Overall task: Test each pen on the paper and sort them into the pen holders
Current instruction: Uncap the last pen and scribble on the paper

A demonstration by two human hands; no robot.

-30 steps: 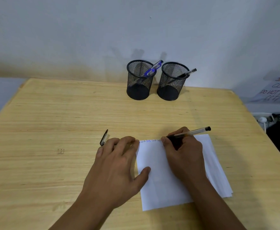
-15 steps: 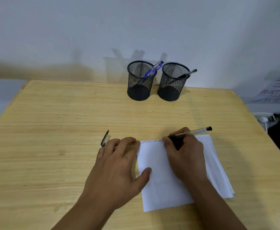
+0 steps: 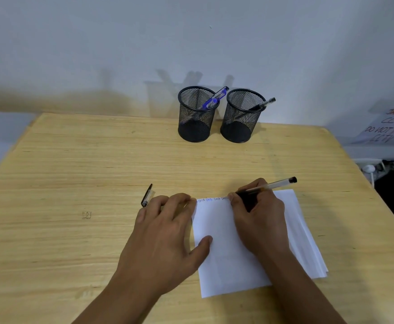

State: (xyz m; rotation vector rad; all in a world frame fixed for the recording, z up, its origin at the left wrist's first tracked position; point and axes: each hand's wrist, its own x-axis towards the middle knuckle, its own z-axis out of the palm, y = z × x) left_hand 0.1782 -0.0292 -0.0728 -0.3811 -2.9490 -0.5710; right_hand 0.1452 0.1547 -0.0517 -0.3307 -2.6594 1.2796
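My right hand [image 3: 259, 218] grips a clear pen with a black end [image 3: 277, 184], its tip down on the top edge of the white paper [image 3: 221, 253], beside small written words. My left hand [image 3: 165, 232] lies flat, fingers spread, pressing the paper's left edge. A black pen cap [image 3: 147, 195] rests on the table just beyond my left fingers. At the back stand two black mesh holders: the left holder [image 3: 196, 115] has a blue pen [image 3: 215, 97], the right holder [image 3: 243, 116] has a black pen [image 3: 262, 104].
The wooden table [image 3: 74, 183] runs to a white wall at the back. Beyond its right edge lie a paper sign with red handwriting [image 3: 392, 127] and a white plug with cables [image 3: 370, 169]. A small pen mark [image 3: 86, 215] shows on the table's left.
My right hand has crept slightly rightwards along the top edge of the paper, and the writing there has lengthened. My left hand stays put.
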